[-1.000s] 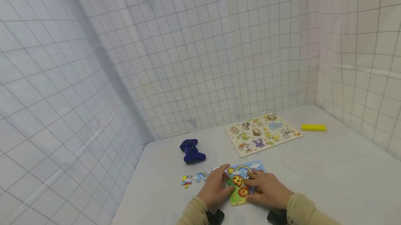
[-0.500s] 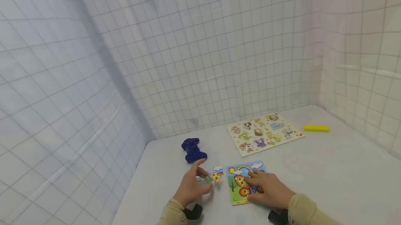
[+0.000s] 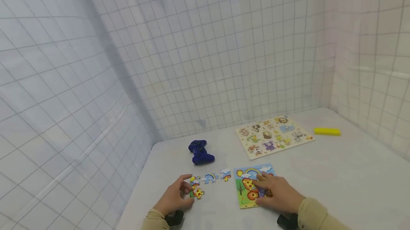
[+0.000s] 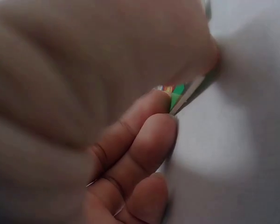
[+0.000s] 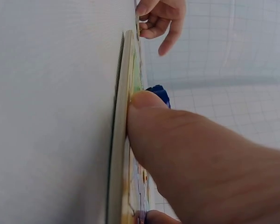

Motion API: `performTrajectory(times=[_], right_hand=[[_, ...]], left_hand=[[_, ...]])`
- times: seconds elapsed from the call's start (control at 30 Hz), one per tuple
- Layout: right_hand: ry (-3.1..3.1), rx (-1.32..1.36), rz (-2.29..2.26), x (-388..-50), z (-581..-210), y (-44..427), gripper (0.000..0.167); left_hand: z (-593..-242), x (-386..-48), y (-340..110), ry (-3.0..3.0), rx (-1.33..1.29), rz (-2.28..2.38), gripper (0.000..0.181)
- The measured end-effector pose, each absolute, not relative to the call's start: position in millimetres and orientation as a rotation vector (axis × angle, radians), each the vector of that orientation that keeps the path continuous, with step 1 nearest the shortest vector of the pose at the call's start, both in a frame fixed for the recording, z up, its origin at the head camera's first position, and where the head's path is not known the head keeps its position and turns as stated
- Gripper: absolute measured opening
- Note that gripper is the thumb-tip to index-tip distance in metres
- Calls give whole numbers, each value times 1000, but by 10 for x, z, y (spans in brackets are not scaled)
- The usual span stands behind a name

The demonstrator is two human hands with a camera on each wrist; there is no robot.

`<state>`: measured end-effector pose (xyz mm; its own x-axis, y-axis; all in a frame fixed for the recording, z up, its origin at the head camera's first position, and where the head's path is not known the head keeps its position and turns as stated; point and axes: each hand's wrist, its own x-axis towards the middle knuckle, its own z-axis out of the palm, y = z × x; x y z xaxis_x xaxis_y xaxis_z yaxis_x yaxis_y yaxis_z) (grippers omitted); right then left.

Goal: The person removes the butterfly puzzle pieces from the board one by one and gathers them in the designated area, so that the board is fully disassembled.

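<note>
In the head view my left hand [image 3: 174, 195] pinches a puzzle piece [image 3: 198, 193] with a yellow spotted shape, beside a piece with a sun [image 3: 194, 179]. The left wrist view shows the green corner of the held piece [image 4: 177, 91] at the fingertips. My right hand [image 3: 279, 193] rests on the right part of the small picture puzzle [image 3: 241, 187], its thumb near the lower edge; the fingers hide some of the picture. Right of the sun piece lie a rainbow piece [image 3: 209, 178] and a cloud piece [image 3: 225, 174].
A blue game controller [image 3: 200, 152] lies behind the loose pieces. Farther back is a large animal puzzle board [image 3: 272, 137], with a yellow block [image 3: 327, 131] to its right. Gridded white sheets [image 3: 205, 63] rise behind and at both sides of the table.
My left hand has moved left from the small puzzle with a piece, bringing it to the left end of the loose pieces. My right hand has stayed on the puzzle.
</note>
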<state>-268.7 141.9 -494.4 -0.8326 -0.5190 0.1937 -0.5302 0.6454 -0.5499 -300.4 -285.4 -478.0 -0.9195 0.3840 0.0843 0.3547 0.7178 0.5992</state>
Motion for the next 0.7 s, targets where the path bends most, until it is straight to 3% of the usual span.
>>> performTrajectory(times=[0.7], right_hand=[[-2835,892,911,-2671,-4951,1398,68]], left_hand=[[-4804,-2919,-2943,2853,585,989,67]])
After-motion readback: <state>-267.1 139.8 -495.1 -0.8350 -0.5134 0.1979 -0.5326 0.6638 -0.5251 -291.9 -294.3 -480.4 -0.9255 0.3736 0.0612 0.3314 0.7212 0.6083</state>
